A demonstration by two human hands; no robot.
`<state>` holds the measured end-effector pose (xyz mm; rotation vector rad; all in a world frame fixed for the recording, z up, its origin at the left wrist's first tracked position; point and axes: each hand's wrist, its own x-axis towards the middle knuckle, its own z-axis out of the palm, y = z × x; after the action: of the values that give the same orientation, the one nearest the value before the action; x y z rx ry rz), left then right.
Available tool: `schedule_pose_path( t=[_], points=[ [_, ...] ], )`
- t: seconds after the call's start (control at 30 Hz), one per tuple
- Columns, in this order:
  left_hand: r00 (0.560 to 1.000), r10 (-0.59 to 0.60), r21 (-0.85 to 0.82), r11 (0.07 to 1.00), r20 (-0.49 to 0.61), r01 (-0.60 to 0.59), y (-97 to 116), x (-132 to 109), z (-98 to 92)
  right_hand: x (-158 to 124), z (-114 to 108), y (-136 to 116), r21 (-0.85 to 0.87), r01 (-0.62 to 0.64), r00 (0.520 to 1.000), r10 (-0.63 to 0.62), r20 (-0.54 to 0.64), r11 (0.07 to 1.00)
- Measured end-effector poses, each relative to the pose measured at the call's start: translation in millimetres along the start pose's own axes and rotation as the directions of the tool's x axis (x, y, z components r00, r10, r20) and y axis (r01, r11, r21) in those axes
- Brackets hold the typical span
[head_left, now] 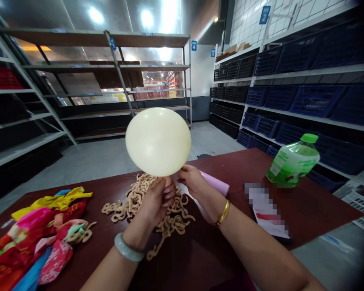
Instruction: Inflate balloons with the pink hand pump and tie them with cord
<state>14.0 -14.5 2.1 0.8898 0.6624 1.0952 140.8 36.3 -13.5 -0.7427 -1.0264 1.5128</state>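
A pale yellow inflated balloon stands above the table in front of me. My left hand is closed just under it, with the balloon's neck hidden inside the fingers. My right hand is at the balloon's lower right edge, thumb and fingers pinched together; what they hold, if anything, is too small to make out. Beneath and around my left hand lies a heap of tan, curly, string-like pieces. Behind my right wrist, a pinkish-purple cylinder is partly covered.
Colourful limp pieces, some patterned, are piled on the dark red table at left. At right lie a phone-like slab, blurred out, and a green-capped jug. Shelves line the back; blue crates fill the right racks.
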Motion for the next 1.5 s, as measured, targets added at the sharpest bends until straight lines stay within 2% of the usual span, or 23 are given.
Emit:
schedule_pose_path(
  t=[0.07,0.17,0.23,0.33,0.47,0.53,0.63,0.73,0.83,1.03,1.3,1.4,1.5],
  points=[
    [1.000,-0.013,-0.040,0.999,-0.021,0.013,3.1,1.5,-2.9,-2.9,1.7,2.7,0.040,-0.084,0.992,0.080,0.093,0.996],
    [0.998,-0.050,-0.056,0.997,-0.033,0.049,4.4,3.0,-5.6,-2.8,-0.9,11.2,0.081,-0.224,0.947,0.197,0.253,0.971],
    [0.997,-0.080,-0.040,0.996,-0.020,0.079,4.7,2.9,-6.4,-1.3,-4.5,16.0,0.095,-0.272,0.920,0.229,0.318,0.958],
    [0.989,-0.144,-0.031,0.989,0.012,0.145,6.3,1.9,-8.5,-1.6,-6.8,15.8,0.102,-0.276,0.913,0.228,0.339,0.956],
    [0.975,-0.207,-0.099,0.972,0.078,0.214,6.8,2.0,-14.7,-9.4,0.4,4.9,0.125,-0.229,0.925,0.176,0.338,0.965],
    [0.972,-0.217,-0.128,0.965,0.096,0.228,4.8,3.2,-17.7,-12.9,5.2,1.1,0.132,-0.194,0.935,0.143,0.324,0.972],
    [0.973,-0.217,-0.159,0.961,0.081,0.228,0.6,6.2,-19.9,-11.4,8.8,2.5,0.147,-0.141,0.966,0.104,0.236,0.979],
    [0.978,-0.204,-0.193,0.959,0.041,0.208,-2.0,10.2,-21.5,0.9,9.0,7.8,0.117,-0.170,0.980,0.155,0.124,0.979],
    [0.987,-0.157,-0.252,0.957,-0.039,0.142,-1.6,14.1,-25.6,25.2,9.6,8.8,0.062,-0.206,0.979,0.205,0.012,0.977],
    [0.982,-0.118,-0.351,0.935,-0.149,0.059,3.2,17.3,-37.9,91.6,15.6,-2.7,-0.050,-0.196,0.965,0.184,-0.185,0.979],
    [0.981,-0.016,-0.438,0.896,-0.191,-0.071,8.3,16.8,-45.1,139.9,25.6,-17.8,-0.335,-0.174,0.962,0.088,-0.258,0.926],
    [0.974,-0.042,-0.489,0.869,-0.222,-0.074,7.0,21.1,-49.4,145.5,49.2,-22.3,-0.443,-0.120,0.976,0.023,-0.219,0.888],
    [0.970,-0.080,-0.540,0.840,-0.228,-0.057,3.1,25.8,-53.1,134.0,92.4,-21.4,-0.548,-0.041,0.998,0.009,-0.060,0.835]
  ],
)
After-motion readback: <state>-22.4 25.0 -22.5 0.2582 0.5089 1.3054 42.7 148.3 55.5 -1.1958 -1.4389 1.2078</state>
